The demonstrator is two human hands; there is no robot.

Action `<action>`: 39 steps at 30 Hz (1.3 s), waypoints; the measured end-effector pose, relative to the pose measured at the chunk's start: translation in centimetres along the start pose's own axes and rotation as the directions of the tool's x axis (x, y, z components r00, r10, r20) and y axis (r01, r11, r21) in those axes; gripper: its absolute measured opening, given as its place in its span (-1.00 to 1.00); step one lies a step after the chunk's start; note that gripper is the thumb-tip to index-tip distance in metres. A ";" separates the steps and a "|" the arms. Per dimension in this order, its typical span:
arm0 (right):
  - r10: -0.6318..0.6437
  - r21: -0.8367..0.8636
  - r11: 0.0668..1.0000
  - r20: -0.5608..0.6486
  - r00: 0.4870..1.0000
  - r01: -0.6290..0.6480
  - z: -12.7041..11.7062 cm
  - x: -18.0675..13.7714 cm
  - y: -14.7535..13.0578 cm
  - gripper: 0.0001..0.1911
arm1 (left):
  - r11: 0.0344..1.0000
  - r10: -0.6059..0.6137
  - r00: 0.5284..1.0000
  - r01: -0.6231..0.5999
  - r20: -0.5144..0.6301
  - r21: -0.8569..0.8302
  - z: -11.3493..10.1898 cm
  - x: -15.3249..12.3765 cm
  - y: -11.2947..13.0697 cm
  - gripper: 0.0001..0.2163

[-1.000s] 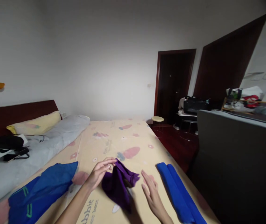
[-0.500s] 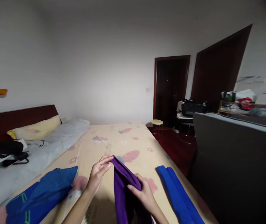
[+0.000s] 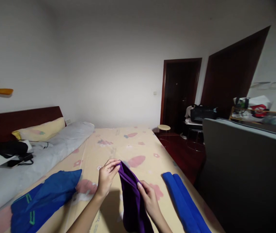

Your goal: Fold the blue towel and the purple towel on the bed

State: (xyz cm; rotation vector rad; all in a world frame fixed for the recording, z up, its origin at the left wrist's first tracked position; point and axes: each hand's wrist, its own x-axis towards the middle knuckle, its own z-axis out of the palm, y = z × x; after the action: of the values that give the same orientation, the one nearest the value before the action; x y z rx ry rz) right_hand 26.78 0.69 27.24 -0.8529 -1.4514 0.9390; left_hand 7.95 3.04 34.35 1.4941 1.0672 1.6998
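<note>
A purple cloth [image 3: 132, 202] hangs at six o'clock in the view, above the near part of the bed [image 3: 143, 145]; its lower end runs out of sight, so I can't tell whether it touches the sheet. The left hand [image 3: 106, 179] pinches its top corner, at the cloth's eleven o'clock, thumb and fingertips pressed together with only fabric between. The right hand [image 3: 150, 199] has its edge at one o'clock, thumb on top, the other fingers mostly hidden behind, their grip apparently narrow.

The cloth looks light, soft and limp, likely to sag wherever nothing supports it. It seems hardly fragile; whether it is slippery is hard to judge. Corners and doubled edges look like the best places to hold, with both hands well apart to keep the edge taut.

From the cloth, a blue garment [image 3: 48, 197] with green trim lies at nine o'clock and a long folded blue cloth [image 3: 185, 202] at three, both on the bed.
</note>
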 end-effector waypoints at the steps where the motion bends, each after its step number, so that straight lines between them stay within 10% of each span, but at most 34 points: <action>1: -0.001 -0.019 1.000 -0.026 1.000 0.000 -0.2 0.1 0.1 -0.54 | 1.000 0.009 1.000 -0.009 -0.011 0.002 -0.3 0.0 0.1 -0.72; 6: -0.013 -0.035 0.999 -0.179 0.984 0.007 -1.2 0.5 -0.3 -0.54 | 0.968 0.173 0.985 -0.172 0.011 0.184 -1.3 0.0 0.0 -0.79; 12: 0.051 0.160 0.987 -0.143 0.988 -0.027 -1.2 0.0 -3.0 -0.62 | 0.632 0.423 0.825 -0.565 0.374 0.530 -1.9 -0.4 -4.0 -0.53; 21: 0.048 -0.066 0.997 0.252 0.967 -0.033 -0.6 -2.3 -4.8 -0.71 | 0.940 0.035 0.997 -0.056 0.068 0.338 -0.9 0.7 -9.1 -0.94; 32: -0.315 -0.496 0.832 -0.058 0.947 0.247 -5.7 -0.2 -3.1 -0.72 | 0.974 0.012 1.000 -0.008 -0.017 0.226 -3.3 1.6 -5.5 -0.77; 39: -0.460 -0.719 0.632 -0.048 0.887 0.289 -10.4 2.5 -1.2 -0.71 | 0.545 0.286 0.868 -0.496 0.406 0.675 -8.0 1.1 -3.4 -0.88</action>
State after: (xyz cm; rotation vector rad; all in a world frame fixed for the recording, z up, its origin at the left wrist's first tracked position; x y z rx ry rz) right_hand 36.95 3.29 29.62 -1.0886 -1.7075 -0.0806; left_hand -0.34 4.29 31.67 2.6028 1.4917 1.2762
